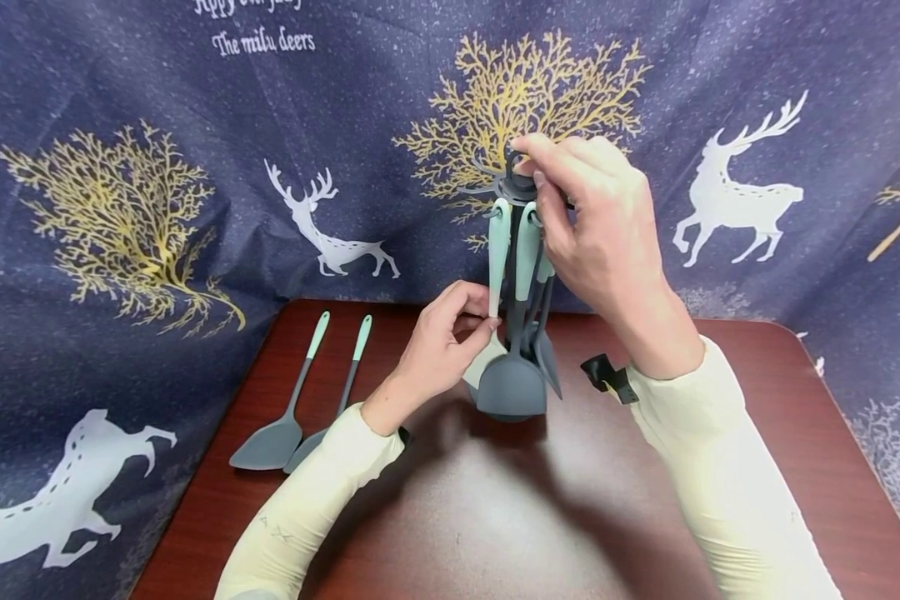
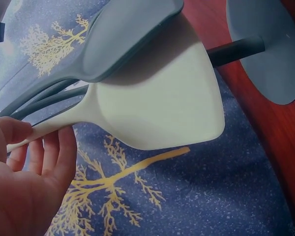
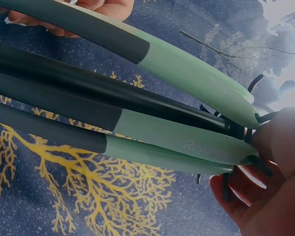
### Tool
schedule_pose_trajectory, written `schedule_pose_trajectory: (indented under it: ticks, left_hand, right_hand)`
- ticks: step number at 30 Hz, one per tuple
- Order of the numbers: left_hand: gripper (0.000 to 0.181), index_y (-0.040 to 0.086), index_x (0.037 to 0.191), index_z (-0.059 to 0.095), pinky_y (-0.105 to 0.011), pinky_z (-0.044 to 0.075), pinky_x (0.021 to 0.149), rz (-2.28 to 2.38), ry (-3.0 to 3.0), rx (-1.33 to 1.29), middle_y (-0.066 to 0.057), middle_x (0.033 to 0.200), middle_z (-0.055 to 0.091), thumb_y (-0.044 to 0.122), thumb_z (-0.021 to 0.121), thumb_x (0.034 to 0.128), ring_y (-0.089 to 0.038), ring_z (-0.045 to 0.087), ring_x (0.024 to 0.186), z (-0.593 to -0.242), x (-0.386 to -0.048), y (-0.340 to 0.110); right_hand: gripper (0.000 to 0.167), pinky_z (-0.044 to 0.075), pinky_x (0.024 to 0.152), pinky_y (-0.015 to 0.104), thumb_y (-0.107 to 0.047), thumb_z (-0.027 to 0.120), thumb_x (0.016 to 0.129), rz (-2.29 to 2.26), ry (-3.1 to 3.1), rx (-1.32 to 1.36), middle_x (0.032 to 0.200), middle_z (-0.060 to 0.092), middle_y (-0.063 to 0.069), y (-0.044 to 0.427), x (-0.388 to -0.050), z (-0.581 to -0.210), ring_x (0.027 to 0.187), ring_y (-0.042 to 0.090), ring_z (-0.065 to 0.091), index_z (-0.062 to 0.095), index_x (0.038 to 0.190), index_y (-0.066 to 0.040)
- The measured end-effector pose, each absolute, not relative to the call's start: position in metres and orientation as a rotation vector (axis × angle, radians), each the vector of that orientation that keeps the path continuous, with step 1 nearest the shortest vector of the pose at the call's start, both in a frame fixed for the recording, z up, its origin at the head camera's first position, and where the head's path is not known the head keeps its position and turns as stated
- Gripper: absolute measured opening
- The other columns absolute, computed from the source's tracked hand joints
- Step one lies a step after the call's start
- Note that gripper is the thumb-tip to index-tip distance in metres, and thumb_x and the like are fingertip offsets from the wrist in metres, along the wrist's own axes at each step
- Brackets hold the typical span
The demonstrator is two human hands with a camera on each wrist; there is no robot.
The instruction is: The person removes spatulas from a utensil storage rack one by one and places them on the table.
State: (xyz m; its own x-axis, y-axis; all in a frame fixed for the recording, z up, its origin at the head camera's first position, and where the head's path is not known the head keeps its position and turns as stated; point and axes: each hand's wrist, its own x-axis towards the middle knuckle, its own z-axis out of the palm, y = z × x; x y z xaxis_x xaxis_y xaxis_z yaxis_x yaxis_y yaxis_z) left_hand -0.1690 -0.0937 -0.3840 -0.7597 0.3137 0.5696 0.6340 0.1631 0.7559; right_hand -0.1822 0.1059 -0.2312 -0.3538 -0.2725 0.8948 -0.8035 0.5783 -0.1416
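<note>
A dark utensil stand (image 1: 519,190) holds several hanging utensils with mint-green handles. My right hand (image 1: 600,200) pinches the loop at its top, thumb and index finger around it. With thumb and fingers, my left hand (image 1: 446,342) pinches the neck of a cream-coloured spatula (image 2: 162,108), whose handle end is at a hook of the stand. In front of that blade hangs a grey turner (image 1: 513,387), partly covering it in the head view. More green handles (image 3: 187,142) hang close by the right fingers. The stand's round base (image 2: 280,64) shows in the left wrist view.
Two more grey utensils with green handles lie on the table's left side: a turner (image 1: 273,442), and another (image 1: 348,383) partly hidden by the left sleeve. A dark cloth with deer and trees (image 1: 435,108) hangs right behind the brown table (image 1: 465,517).
</note>
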Motion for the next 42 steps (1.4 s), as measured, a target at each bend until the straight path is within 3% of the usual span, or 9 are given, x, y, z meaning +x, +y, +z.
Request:
schedule_pose_trajectory:
  ticks: [42]
  left_hand:
    - [0.015,0.005,0.112,0.067,-0.033,0.063,0.082,-1.612,-2.104,-0.933,-0.008,0.105,0.065,-0.001,0.070,0.0992,-0.021,0.069,0.096,-0.3818,-0.1648,-0.1030]
  right_hand:
    - [0.030,0.051,0.084,0.046,-0.004,0.051,0.108,0.729,-1.913,0.861,0.102,0.078,0.012,0.1054,-0.1825,-0.2312,0.097,0.034,0.068,0.076,0.124,-0.003]
